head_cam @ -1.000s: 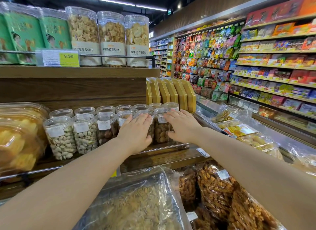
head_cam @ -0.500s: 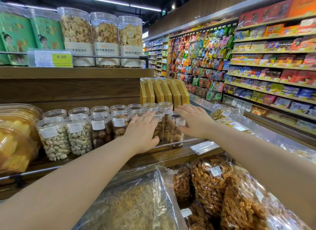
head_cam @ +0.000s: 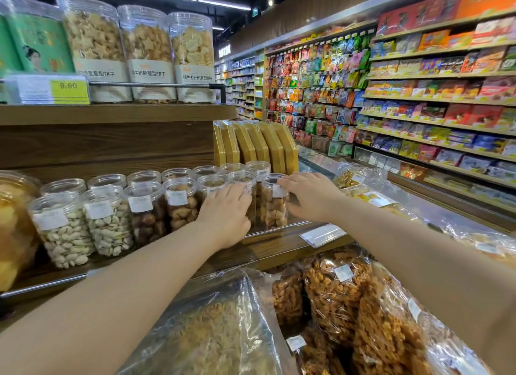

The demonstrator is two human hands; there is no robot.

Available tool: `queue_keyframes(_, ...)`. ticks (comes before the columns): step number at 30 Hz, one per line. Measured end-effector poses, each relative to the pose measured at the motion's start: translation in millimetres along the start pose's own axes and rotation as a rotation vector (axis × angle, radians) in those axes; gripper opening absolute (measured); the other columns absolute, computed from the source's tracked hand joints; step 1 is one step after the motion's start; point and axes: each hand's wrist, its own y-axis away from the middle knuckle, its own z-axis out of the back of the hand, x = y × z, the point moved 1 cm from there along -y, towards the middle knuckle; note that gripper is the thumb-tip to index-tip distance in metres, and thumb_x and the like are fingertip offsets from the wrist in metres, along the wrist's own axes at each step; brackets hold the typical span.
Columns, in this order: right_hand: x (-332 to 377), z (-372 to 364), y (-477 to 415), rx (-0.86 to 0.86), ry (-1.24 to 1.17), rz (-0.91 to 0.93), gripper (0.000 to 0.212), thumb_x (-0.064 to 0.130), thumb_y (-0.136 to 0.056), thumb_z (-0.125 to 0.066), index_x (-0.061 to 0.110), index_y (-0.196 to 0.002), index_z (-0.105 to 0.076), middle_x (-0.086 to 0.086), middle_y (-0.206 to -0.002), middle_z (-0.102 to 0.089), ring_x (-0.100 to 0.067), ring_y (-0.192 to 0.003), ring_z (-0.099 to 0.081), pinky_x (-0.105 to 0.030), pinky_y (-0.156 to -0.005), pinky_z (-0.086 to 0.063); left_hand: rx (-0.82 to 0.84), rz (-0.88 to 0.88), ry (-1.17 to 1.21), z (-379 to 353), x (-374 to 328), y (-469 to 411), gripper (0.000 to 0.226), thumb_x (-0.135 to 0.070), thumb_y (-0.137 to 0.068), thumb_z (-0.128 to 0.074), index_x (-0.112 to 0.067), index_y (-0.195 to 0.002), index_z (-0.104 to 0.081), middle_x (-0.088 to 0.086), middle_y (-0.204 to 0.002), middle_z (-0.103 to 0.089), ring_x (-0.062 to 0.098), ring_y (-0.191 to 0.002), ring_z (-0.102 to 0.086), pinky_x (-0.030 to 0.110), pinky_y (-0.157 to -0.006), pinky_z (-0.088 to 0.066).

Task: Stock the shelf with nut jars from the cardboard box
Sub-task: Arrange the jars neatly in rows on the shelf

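Observation:
Two rows of clear plastic nut jars [head_cam: 145, 210] with white labels stand on the wooden shelf [head_cam: 279, 252] in front of me. My right hand [head_cam: 310, 197] grips the rightmost front jar [head_cam: 272, 211], fingers on its rim and thumb low on its right side. My left hand [head_cam: 226, 214] wraps the front of the neighbouring jar [head_cam: 244, 183], hiding most of it. Both jars stand upright on the shelf and touch each other. The cardboard box is out of view.
Yellow flat boxes [head_cam: 257, 145] stand behind the jars at the shelf's right end. Tall biscuit jars [head_cam: 148, 53] sit on the shelf above. Clear bags of fried snacks [head_cam: 335, 291] lie below my arms. A price tag [head_cam: 322, 235] hangs at the shelf edge. A stocked aisle [head_cam: 418, 95] runs on the right.
Both hands shifted rightward along the front row. A jar now stands at the row's right end under my right hand, where there was a gap a second ago.

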Motion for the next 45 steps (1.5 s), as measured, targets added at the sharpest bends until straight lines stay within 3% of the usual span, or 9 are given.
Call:
queue_keyframes(4,4,-3,-14,0.021,-0.028,-0.025,0.062,0.030,-0.093,-0.044,0.022,-0.151,-0.022,0.001,-0.156,-0.025,-0.019,-0.143,-0.022,-0.039,-0.114,-0.019,0.066,0.007,-0.019,7,3,-14,0.055,-0.028,-0.096,-0.035,-0.018,-0.149,-0.022,0.006,-0.161,-0.001,0.023,-0.147,-0.002,0.050,-0.118,0.003)
queue_keyframes(8,4,-6,-25,0.016,-0.048,-0.029,0.061,0.028,-0.093,-0.043,0.021,-0.150,-0.023,-0.001,-0.156,-0.026,-0.019,-0.143,-0.023,-0.039,-0.114,-0.020,0.140,-0.003,0.012,9,6,-14,0.054,-0.025,-0.097,-0.035,-0.019,-0.149,-0.021,0.005,-0.161,0.001,0.027,-0.146,-0.011,0.052,-0.116,0.005)
queue_keyframes(15,4,-10,-34,0.011,-0.065,-0.045,0.061,0.026,-0.092,-0.044,0.021,-0.150,-0.024,-0.001,-0.156,-0.027,-0.022,-0.142,-0.025,-0.040,-0.113,-0.023,0.112,-0.006,0.027,3,7,-14,0.049,-0.022,-0.095,-0.038,-0.017,-0.144,-0.031,0.005,-0.161,0.002,0.026,-0.147,-0.004,0.052,-0.116,0.005)
queue_keyframes(22,4,-8,-34,0.046,-0.035,-0.042,0.059,0.024,-0.096,-0.040,0.022,-0.151,-0.018,0.000,-0.158,-0.021,-0.020,-0.144,-0.022,-0.041,-0.114,-0.021,0.040,-0.020,0.053,-8,17,-4,0.055,-0.019,-0.095,-0.037,-0.023,-0.148,-0.024,0.001,-0.160,0.007,0.018,-0.147,0.009,0.043,-0.112,0.015)
queue_keyframes(28,8,-9,-34,0.067,-0.049,-0.054,0.062,0.021,-0.095,-0.040,0.020,-0.151,-0.015,-0.001,-0.159,-0.017,-0.021,-0.145,-0.019,-0.040,-0.114,-0.019,-0.048,0.114,0.014,-4,34,30,0.058,-0.022,-0.096,-0.033,-0.025,-0.151,-0.014,-0.001,-0.160,0.012,0.018,-0.146,0.014,0.050,-0.115,0.012)
queue_keyframes(33,26,-10,-32,-0.016,-0.063,-0.049,0.067,0.024,-0.095,-0.041,0.021,-0.153,-0.007,-0.002,-0.160,-0.009,-0.021,-0.147,-0.011,-0.042,-0.116,-0.014,-0.193,0.278,-0.042,-1,76,69,0.058,-0.031,-0.093,-0.039,-0.023,-0.148,-0.022,0.000,-0.160,-0.007,0.019,-0.147,0.001,0.048,-0.116,0.005)
queue_keyframes(35,43,-10,-33,-0.095,-0.066,-0.005,0.064,0.024,-0.095,-0.041,0.021,-0.152,-0.013,-0.002,-0.159,-0.014,-0.023,-0.146,-0.015,-0.043,-0.116,-0.015,-0.169,0.325,-0.048,-3,90,82,0.063,-0.034,-0.091,-0.043,-0.021,-0.149,-0.021,0.002,-0.159,-0.012,0.019,-0.147,-0.004,0.048,-0.117,0.001)
queue_keyframes(38,67,-13,-35,-0.159,-0.005,0.058,0.061,0.025,-0.093,-0.041,0.019,-0.150,-0.020,-0.003,-0.157,-0.021,-0.023,-0.144,-0.019,-0.045,-0.116,-0.018,-0.098,0.333,-0.076,-7,100,94,0.068,-0.038,-0.094,-0.038,-0.025,-0.152,-0.005,-0.002,-0.161,-0.001,0.017,-0.147,0.002,0.049,-0.118,0.000)
queue_keyframes(45,74,-22,-34,-0.145,0.005,0.048,0.063,0.027,-0.094,-0.041,0.020,-0.151,-0.015,0.001,-0.159,-0.017,-0.020,-0.146,-0.012,-0.043,-0.117,-0.014,-0.010,0.278,-0.158,-5,95,81,0.067,-0.043,-0.097,-0.031,-0.027,-0.151,0.005,-0.005,-0.160,0.010,0.020,-0.147,0.009,0.057,-0.113,0.003)
